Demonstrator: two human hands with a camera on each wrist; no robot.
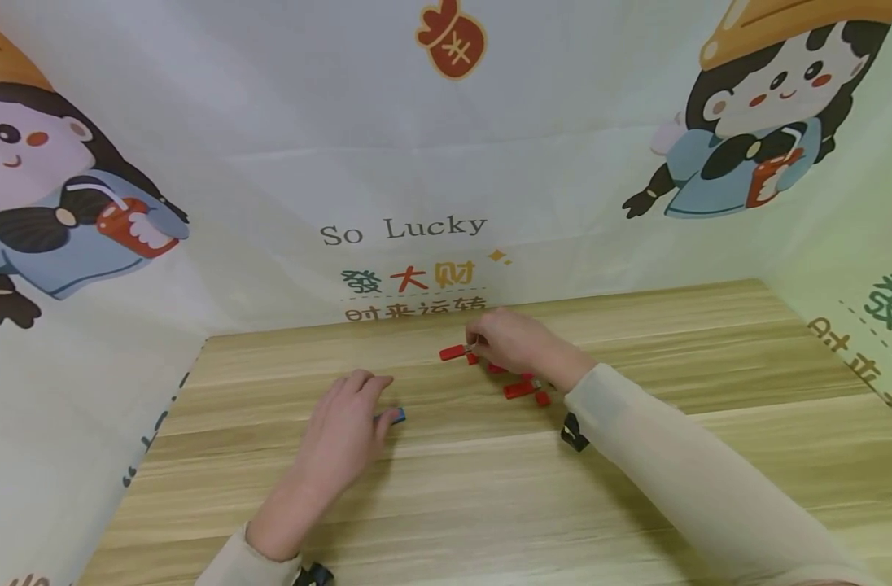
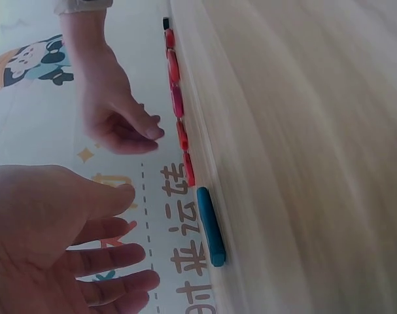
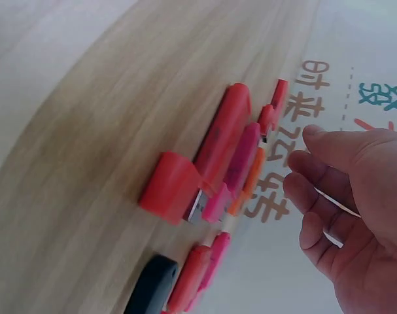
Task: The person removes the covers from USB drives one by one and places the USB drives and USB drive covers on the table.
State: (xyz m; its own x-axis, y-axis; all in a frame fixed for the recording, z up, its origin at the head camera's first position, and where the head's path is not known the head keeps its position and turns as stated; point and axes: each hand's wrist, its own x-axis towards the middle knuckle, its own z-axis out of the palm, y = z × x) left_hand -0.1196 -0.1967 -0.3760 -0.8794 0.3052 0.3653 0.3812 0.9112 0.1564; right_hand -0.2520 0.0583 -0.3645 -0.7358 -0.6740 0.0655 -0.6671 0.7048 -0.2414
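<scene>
My left hand (image 1: pixel 343 427) hovers with relaxed fingers over the blue stick (image 1: pixel 399 416), which its thumb partly hides. The left wrist view shows this stick (image 2: pixel 211 226) lying on the tabletop, apart from the hand. My right hand (image 1: pixel 515 342) is at the far side, fingers loosely bent and holding nothing in the right wrist view. In the head view its fingertips overlap the metal plug of a red USB flash drive (image 1: pixel 452 352). Nearer me lies another red flash drive (image 1: pixel 519 391), plug bared, with its red cap (image 1: pixel 543 399) beside it.
Pink (image 3: pixel 242 157) and orange (image 3: pixel 254 171) sticks lie behind the big red drive in the right wrist view. A dark rounded piece (image 3: pixel 152 284) sits near another red stick (image 3: pixel 188 278). Printed cloth (image 1: pixel 409 187) walls off the back and sides of the wooden tabletop (image 1: pixel 461 505).
</scene>
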